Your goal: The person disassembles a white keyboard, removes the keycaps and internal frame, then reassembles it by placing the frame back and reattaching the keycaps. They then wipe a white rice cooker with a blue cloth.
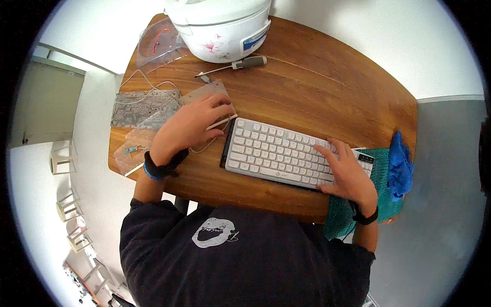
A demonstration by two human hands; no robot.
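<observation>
A white keyboard (276, 151) lies on the round wooden table (327, 87), its right end over a green cutting mat (381, 174). My right hand (348, 174) rests flat on the keyboard's right half, fingers spread over the keys. My left hand (192, 125) sits just left of the keyboard, fingers on a clear plastic sheet (207, 92) and a thin white cable (217, 125) by the keyboard's top-left corner. Whether it pinches the cable is unclear.
A white rice cooker (220, 25) stands at the table's far edge, a screwdriver (235, 65) in front of it. A clear keyboard membrane (146, 107) and plastic bags (153, 43) lie at the left. A blue cloth (399, 166) sits at the right edge.
</observation>
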